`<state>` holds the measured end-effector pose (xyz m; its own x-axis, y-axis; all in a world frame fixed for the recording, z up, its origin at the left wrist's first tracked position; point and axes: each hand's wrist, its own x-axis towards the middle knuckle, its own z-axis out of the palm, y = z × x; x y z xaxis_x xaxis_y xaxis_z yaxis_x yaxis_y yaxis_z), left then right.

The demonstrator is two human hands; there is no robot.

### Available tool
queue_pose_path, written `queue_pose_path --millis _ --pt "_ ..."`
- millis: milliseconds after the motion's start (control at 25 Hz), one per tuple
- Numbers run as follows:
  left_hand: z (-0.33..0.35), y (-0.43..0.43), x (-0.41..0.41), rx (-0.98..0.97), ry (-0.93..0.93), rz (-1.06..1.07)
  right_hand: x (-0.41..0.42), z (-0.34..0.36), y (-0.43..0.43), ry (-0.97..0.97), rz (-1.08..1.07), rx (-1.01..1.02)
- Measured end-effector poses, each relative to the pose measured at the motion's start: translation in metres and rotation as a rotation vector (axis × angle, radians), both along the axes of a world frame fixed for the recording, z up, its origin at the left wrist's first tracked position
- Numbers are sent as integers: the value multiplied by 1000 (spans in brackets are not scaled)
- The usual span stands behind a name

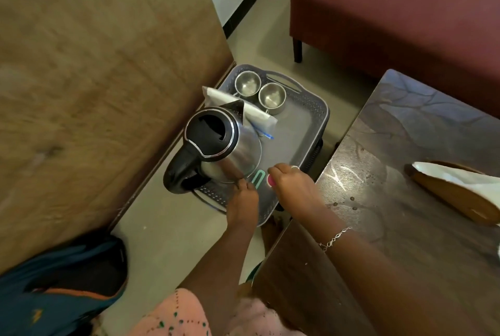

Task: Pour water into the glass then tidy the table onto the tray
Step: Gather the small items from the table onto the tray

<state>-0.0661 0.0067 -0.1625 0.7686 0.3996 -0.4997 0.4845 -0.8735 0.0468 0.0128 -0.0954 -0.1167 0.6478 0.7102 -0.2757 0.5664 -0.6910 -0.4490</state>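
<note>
Tray (293,143) holding kettle (230,151), two steel cups (247,84). Right hand (293,188) grip clamped on pink item (270,180); left hand (242,199) grip unclear.

Both grips low, side by side, knuckles up.
The left grip (242,196) reaches forward on a bare forearm, fingers curled down; just beside it the right grip (293,187), bracelet (334,238) at its wrist, curls likewise. Whether either pinches anything cannot be told.

Over the grey tray (293,141) bearing kettle (216,143) and steel cups (271,96), the right hand (293,187) holds a pink object (270,180).
</note>
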Motion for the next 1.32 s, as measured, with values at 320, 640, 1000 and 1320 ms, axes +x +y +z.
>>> queue_pose_path --millis 320,640,1000,1320 --pt "-7 21 -9 -83 32 30 -31 -22 20 -33 182 -62" --pt "-9 31 -9 -54 57 4 -47 -43 18 -106 258 -67" --pt "30 13 -29 113 -335 -174 -37 -29 -28 -273 139 63" --pt "47 -99 -28 16 -368 -383 -56 -11 -151 -315 -100 -28"
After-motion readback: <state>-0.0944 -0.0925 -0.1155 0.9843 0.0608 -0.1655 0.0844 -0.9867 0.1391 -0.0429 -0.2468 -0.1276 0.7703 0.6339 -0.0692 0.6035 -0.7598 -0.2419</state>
